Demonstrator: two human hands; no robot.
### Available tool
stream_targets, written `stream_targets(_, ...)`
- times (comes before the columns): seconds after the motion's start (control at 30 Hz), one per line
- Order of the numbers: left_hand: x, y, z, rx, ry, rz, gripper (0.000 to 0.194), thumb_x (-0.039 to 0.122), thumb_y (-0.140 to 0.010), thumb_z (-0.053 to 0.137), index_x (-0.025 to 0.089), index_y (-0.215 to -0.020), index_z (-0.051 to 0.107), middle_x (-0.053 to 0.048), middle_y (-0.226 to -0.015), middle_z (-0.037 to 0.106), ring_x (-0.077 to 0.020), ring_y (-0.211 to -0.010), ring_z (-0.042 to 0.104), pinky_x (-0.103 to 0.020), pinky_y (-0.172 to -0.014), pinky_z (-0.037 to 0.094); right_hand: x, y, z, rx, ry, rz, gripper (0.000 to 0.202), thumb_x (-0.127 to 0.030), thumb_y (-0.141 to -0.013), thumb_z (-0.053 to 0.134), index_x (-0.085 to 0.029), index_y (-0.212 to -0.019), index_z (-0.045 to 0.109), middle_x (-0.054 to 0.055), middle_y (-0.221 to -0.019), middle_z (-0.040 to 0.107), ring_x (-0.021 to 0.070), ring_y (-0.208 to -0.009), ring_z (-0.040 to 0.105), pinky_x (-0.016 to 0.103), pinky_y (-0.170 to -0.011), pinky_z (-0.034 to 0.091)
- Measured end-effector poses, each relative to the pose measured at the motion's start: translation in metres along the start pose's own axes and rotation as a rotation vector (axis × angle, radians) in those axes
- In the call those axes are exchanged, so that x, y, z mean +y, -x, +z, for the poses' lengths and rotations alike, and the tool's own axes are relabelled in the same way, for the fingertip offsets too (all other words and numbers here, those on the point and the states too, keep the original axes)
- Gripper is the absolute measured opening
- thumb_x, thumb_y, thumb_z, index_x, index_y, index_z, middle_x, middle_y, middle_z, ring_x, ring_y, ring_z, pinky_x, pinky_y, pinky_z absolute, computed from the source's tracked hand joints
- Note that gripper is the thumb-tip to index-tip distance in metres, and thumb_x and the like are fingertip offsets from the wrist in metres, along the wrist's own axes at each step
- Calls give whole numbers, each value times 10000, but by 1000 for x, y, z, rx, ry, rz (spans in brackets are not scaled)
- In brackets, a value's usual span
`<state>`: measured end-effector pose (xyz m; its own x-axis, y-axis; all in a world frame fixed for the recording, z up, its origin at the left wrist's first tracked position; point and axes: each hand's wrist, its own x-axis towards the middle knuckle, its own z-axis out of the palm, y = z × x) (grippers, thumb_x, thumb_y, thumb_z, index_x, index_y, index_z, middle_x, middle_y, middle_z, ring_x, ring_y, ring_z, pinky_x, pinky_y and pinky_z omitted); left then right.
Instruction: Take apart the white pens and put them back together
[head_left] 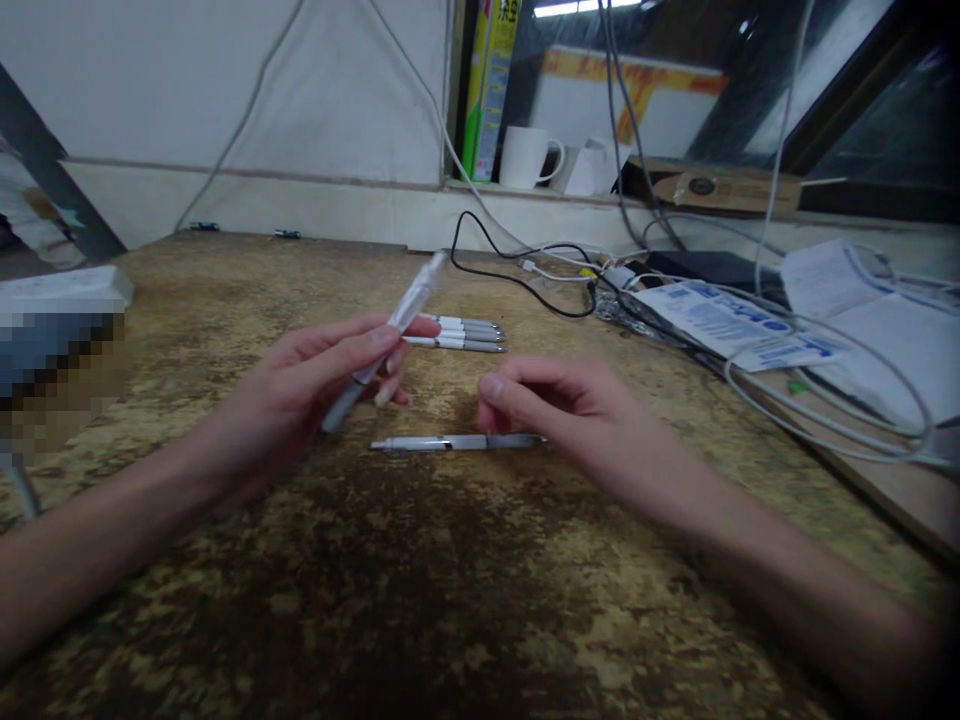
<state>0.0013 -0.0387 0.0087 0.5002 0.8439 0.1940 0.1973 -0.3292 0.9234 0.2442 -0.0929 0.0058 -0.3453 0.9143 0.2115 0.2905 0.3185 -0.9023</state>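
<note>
A white and grey pen [411, 303] is tilted in my left hand [330, 375], gripped between thumb and fingers with its clear end up to the right. My right hand [559, 400] has its thumb and fingertips curled together just above a second pen; whether anything small is between them is hidden. That second pen [457, 442] lies sideways on the worn wooden table [360, 620], its grey end partly under my right hand. Behind my hands, several similar pens [472, 335] lie side by side, their left ends covered by my left fingers.
Black and white cables [517, 285] run across the back. Printed papers [735, 320] and coiled white cable lie at the right. A white mug [529, 157] stands on the ledge behind. A white object [67, 290] is at the left edge, over a pixelated patch.
</note>
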Motion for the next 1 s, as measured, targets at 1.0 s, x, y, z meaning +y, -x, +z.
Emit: stream_targets(1.0, -8, 1, 4, -200, -583, 215, 255, 452, -954, 668, 265, -1107, 748, -43, -1132, 712, -239, -1093, 613, -381, -1006, 457, 26, -7, -57, 406, -282, -119, 471, -728, -936, 484, -294, -789, 592, 36, -648, 426, 235, -654, 423, 408, -622, 409)
